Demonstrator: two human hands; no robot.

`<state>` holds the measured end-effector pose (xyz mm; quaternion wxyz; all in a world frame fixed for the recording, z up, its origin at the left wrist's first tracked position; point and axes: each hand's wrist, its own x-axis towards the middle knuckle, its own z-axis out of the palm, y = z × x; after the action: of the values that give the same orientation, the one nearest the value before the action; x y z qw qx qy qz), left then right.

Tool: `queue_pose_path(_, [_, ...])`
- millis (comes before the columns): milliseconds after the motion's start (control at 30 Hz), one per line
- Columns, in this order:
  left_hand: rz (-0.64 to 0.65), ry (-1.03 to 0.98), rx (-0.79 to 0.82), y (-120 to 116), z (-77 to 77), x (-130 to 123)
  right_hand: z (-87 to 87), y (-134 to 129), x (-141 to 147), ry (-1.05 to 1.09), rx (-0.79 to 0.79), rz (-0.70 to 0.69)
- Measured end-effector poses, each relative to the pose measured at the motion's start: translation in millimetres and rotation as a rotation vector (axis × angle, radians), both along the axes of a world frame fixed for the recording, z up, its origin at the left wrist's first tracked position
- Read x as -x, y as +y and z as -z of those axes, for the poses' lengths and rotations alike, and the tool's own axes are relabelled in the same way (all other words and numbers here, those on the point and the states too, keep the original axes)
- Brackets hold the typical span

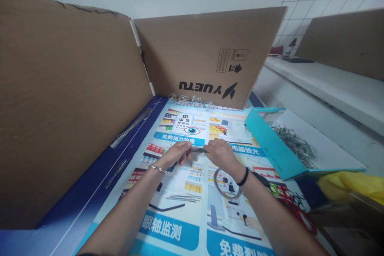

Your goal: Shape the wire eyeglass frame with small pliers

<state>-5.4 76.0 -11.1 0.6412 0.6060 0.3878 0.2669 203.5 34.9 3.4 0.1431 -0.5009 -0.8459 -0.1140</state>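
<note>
Over the middle of the printed sheet, my left hand [179,153] and my right hand [222,153] face each other with fingertips pinched. A short, thin dark-grey piece [198,150] spans the gap between them, an end in each hand; its exact kind is too small to make out. Below the hands, several thin wire strips [183,198] lie on the printed sheet [192,244]. Near my right wrist rests a ring-shaped roll of tape [216,186], partly covered by the forearm.
Cardboard panels [60,100] wall the left and back [186,52]. Bundled strips [129,130] lie along the left. Tangled clear-looking scraps [192,99] line the back. At right are a turquoise box [267,144] holding tangled wire [295,142], red-handled tool [303,216] and yellow cloth [351,186].
</note>
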Motion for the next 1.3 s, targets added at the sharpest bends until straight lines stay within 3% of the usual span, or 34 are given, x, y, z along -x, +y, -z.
queue_pose_path(367, [0.001, -0.085, 0.062, 2, -0.6, 1, 1.8, 4, -3, 0.252, 0.161, 0.089])
queue_pose_path(900, [-0.038, -0.119, 0.146, 1, -1.8, -2, 7.1, 5, 0, 0.291, 0.208, 0.138])
queue_pose_path(1033, [-0.08, -0.131, 0.136, 0, -2.0, -3, 10.8, 8, -2, 0.342, 0.157, 0.142])
queue_pose_path(1200, [-0.156, -0.138, 0.037, 0, -3.5, -6, 15.5, 10, -6, 0.45, -0.051, 0.152])
queue_pose_path(1300, [-0.2, -0.113, -0.016, 0, -4.0, -7, 15.5, 8, -4, 0.378, -0.112, 0.113])
